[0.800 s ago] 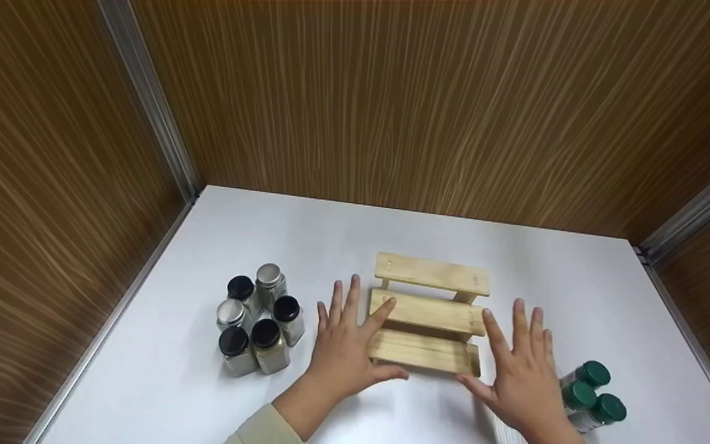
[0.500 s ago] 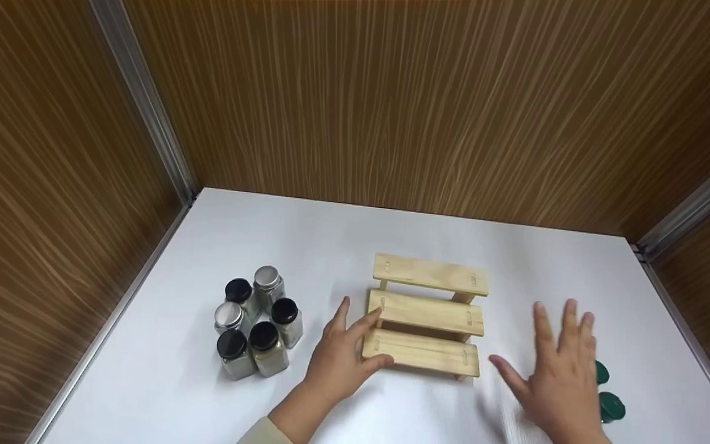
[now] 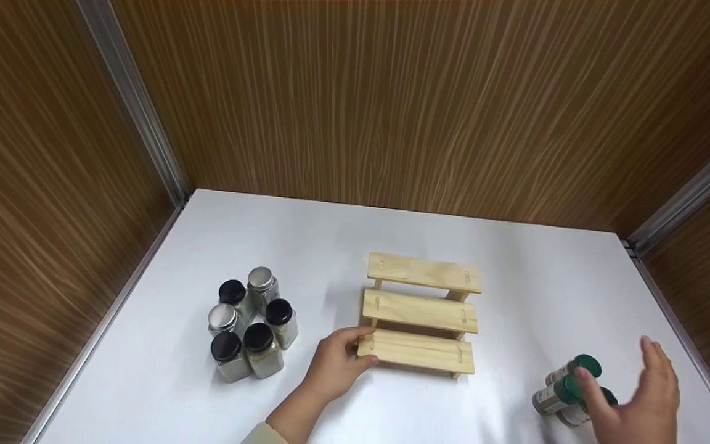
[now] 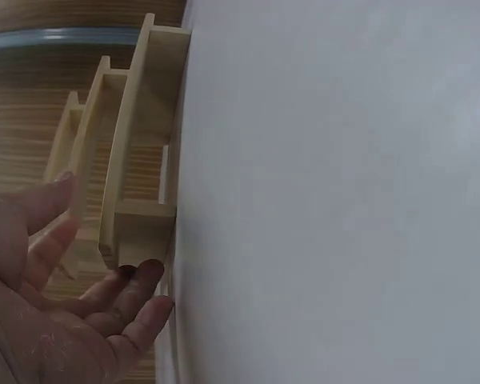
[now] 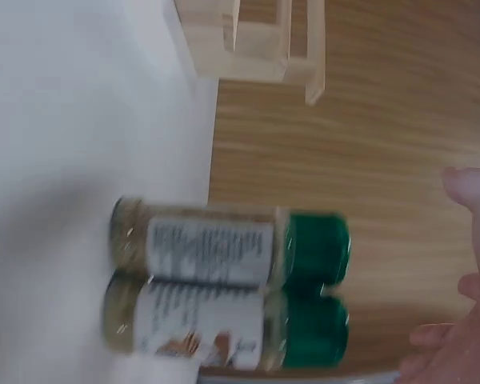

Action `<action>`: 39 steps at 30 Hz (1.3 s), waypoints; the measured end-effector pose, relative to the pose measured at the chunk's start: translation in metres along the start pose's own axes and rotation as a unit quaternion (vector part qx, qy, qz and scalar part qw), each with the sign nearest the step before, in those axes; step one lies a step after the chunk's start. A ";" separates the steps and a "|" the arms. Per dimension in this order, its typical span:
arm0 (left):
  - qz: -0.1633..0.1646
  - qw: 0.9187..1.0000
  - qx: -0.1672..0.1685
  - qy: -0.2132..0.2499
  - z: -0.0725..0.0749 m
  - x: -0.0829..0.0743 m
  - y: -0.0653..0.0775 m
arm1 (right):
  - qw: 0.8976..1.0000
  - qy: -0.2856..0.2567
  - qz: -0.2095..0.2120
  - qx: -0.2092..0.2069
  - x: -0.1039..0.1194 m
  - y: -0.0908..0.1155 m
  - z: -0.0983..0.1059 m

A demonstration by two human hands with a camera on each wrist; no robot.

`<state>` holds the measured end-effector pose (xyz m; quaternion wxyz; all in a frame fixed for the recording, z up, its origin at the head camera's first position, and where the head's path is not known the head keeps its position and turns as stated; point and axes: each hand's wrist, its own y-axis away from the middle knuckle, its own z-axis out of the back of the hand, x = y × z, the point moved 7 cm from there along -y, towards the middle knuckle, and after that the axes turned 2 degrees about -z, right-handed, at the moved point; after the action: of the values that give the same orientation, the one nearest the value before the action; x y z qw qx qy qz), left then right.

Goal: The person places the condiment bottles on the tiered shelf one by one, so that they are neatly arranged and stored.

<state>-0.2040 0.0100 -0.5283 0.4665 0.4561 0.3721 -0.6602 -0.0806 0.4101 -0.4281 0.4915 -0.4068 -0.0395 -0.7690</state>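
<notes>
A three-step pale wooden rack [image 3: 420, 311] stands on the white table. My left hand [image 3: 336, 367] is at the left end of its lowest step, fingers curled round that end and the thumb at the front edge. In the left wrist view the left fingertips [image 4: 150, 270] lie right at the rack's end piece [image 4: 144, 232]. My right hand [image 3: 638, 401] is beside a group of green-capped spice jars [image 3: 555, 394], its thumb and fingers spread apart with nothing between them. Two of these upright jars [image 5: 204, 324] show labels in the right wrist view, blurred.
Several glass jars [image 3: 262, 357] with black or silver lids stand close together left of the rack. Brown wood-grain panels [image 3: 355, 111] with metal edge strips [image 3: 139, 105] wall in the table [image 3: 552, 277] at the back and sides.
My left hand has gone from spread fingers over the rack to curled round its lower left end. My right hand has moved right, away from the rack, past the green-capped jars.
</notes>
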 end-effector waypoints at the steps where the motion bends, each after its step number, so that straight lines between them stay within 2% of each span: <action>1: 0.005 1.000 0.001 0.010 0.000 0.002 -0.001 | 1.000 -0.013 -0.017 -0.004 -0.005 0.001 0.002; 5: 0.021 0.999 0.000 0.038 0.002 0.008 -0.003 | 0.996 -0.056 -0.075 -0.005 -0.022 0.008 0.000; 9: 0.028 0.999 -0.006 0.044 0.004 0.012 -0.004 | 0.991 -0.088 -0.100 0.007 -0.035 0.015 -0.007; 13: 0.025 0.998 -0.004 0.051 0.005 0.014 -0.006 | 0.983 -0.114 -0.140 0.033 -0.053 0.019 -0.016; 16: 0.027 0.998 -0.004 0.054 0.005 0.014 -0.006 | 0.972 -0.133 -0.183 0.062 -0.068 0.021 -0.025; 19: 0.030 0.998 -0.007 0.056 0.006 0.016 -0.006 | 0.964 -0.136 -0.206 0.095 -0.081 0.022 -0.034; 23: 0.032 0.998 -0.008 0.057 0.005 0.018 -0.004 | 0.961 -0.143 -0.206 0.118 -0.094 0.023 -0.042; 27: 0.025 0.998 -0.008 0.060 0.005 0.017 -0.004 | 0.968 -0.124 -0.188 0.110 -0.101 0.025 -0.043; 31: 0.027 0.998 -0.010 0.058 0.004 0.018 -0.004 | 0.976 -0.095 -0.176 0.085 -0.104 0.027 -0.040; 34: 0.035 0.998 -0.008 0.060 0.003 0.019 -0.004 | 0.979 -0.101 -0.167 0.049 -0.102 0.029 -0.037; 39: 0.044 0.997 -0.003 0.068 0.001 0.018 -0.006 | 0.977 -0.134 -0.167 0.005 -0.100 0.037 -0.032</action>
<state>-0.2129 0.0064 -0.5446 0.4702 0.5146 0.3841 -0.6054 -0.0517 0.4490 -0.5281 0.3488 -0.4910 -0.1763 -0.7786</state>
